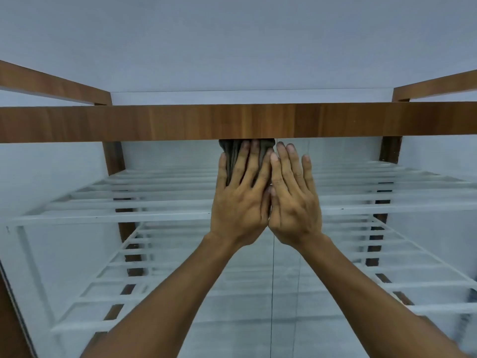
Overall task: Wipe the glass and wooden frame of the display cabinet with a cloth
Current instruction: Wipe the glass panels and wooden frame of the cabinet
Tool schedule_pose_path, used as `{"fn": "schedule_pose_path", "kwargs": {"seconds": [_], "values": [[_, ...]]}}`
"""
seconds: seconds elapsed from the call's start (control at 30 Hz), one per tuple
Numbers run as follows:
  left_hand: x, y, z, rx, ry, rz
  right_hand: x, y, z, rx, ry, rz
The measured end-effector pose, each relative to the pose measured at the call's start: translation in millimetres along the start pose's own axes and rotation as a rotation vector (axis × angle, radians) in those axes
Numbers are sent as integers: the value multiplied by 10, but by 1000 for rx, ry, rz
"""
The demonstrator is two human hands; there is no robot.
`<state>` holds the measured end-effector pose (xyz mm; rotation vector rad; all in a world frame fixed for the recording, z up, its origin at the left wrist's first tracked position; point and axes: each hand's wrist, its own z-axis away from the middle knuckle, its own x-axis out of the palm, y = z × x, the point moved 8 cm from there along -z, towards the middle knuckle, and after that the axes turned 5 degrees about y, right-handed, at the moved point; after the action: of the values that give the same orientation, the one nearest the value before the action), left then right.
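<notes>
Reaches up with both bare forearms to the front of the display cabinet [389, 151]. Presses a dark grey cloth [228, 151] flat against the glass [284, 306] with the left hand [240, 200], fingers straight and spread wide over the fabric, none curled round it. Has the cloth bunched directly under the lower edge of the wooden top rail [154, 122], about midway along that rail; cannot tell whether its top touches the wood or slips behind it. Lays the right hand [294, 202] just beside the left, fingers straight and closer together, palm turned to the pane, holding nothing. Brings the two thumbs together between the palms, touching. Cannot tell whether the right palm truly meets the glass. Looks through the pane at white slatted shelves [124, 211], one level at the height of the hands and another lower down, running back to brown rear posts [113, 158] near the cabinet's back corners. Shows a thin vertical seam in the glass below the hands, between the forearms.
</notes>
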<state>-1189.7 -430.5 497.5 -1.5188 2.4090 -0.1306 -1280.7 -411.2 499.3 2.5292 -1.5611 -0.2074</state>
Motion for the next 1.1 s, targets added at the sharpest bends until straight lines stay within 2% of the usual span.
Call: {"fn": "schedule_pose_path", "kwargs": {"seconds": [0.1, 0.17, 0.33, 0.5, 0.87, 1.1], "values": [[-36, -24, 20, 147, -49, 7, -9, -5, -27, 55, 6, -27], [-73, -112, 41, 171, -46, -4, 17, -49, -30, 90, -8, -15], [-250, -620, 240, 31, -19, -56, 243, -477, -34, 60, -87, 20], [-511, -1254, 419, -23, -14, -105, 626, -1018, -234, 29, -148, -38], [-1010, -2490, 768, -9, -21, -148, 1346, -2105, -537, -19, -181, 52], [-1423, -3494, 1195, -257, 44, -163, 1677, -2559, -555, -39, -230, 137]]}}
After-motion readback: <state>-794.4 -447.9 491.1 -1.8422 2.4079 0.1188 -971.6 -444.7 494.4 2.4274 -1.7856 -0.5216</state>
